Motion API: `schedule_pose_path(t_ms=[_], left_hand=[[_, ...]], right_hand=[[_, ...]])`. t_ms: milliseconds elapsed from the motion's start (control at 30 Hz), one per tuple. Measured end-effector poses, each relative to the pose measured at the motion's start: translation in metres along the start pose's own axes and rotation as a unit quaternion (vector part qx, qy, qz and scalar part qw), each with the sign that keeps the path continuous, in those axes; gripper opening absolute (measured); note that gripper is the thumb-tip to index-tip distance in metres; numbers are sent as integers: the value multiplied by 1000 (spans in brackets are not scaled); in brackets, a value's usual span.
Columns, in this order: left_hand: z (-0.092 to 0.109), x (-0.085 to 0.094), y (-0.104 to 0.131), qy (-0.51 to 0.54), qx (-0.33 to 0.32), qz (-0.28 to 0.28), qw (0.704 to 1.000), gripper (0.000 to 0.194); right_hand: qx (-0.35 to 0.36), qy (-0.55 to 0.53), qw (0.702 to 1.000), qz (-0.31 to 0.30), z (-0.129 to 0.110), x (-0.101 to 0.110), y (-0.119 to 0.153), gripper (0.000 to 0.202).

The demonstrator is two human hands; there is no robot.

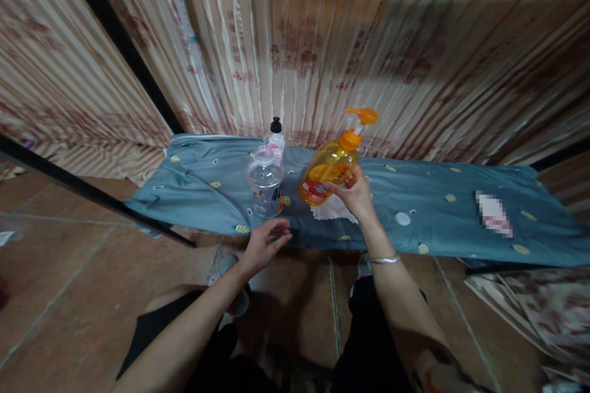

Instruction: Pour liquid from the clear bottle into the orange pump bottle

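Observation:
A clear pump bottle of orange dish soap (329, 166) leans to the right in my right hand (354, 193), whose fingers wrap round its side. Beneath it a white cloth (329, 210) is spread on the blue fabric. My left hand (270, 239) hangs by the front edge with curled fingers apart and nothing in them. Just beyond that hand stands a wide transparent plastic bottle (266, 187) without a cap. A smaller bottle with a black cap (275, 135) is partly hidden behind it.
The blue patterned fabric (193, 190) covers a long, narrow bench. A round white lid (402, 218) and a blurred packet (494, 215) lie to the right. Dark metal poles (124, 43) slant on the left. A pleated curtain (313, 24) hangs close behind.

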State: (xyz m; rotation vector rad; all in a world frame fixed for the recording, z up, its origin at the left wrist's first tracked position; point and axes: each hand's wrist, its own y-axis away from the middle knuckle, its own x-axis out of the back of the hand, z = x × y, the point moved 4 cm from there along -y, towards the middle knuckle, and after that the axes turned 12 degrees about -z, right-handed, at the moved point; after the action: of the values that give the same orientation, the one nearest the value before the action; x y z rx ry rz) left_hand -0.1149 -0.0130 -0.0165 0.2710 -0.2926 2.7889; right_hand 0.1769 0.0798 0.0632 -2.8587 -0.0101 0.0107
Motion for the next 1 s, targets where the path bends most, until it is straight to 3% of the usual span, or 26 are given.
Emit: schedule_pose_path(t_ms=[200,533,600,733,833,1000], left_hand=[[8,-16,-43,-44,-41,8,998,101],[12,-45,-70,-14,-30,9,999,125],[14,-49,-75,8,-21,-1,1000,121],[16,-52,-84,42,2,-7,999,90],[20,-52,-87,54,12,3,998,85],[25,-53,-86,63,20,11,998,86]], right_hand=[[-31,-16,995,-98,0,-16,12,86],[-47,-21,989,-137,-4,-15,37,85],[-49,-15,987,-151,-4,-15,40,86],[-33,36,986,-158,-8,-11,39,92],[4,50,993,-110,-20,-5,29,96],[74,54,995,-45,-50,-10,1,78]])
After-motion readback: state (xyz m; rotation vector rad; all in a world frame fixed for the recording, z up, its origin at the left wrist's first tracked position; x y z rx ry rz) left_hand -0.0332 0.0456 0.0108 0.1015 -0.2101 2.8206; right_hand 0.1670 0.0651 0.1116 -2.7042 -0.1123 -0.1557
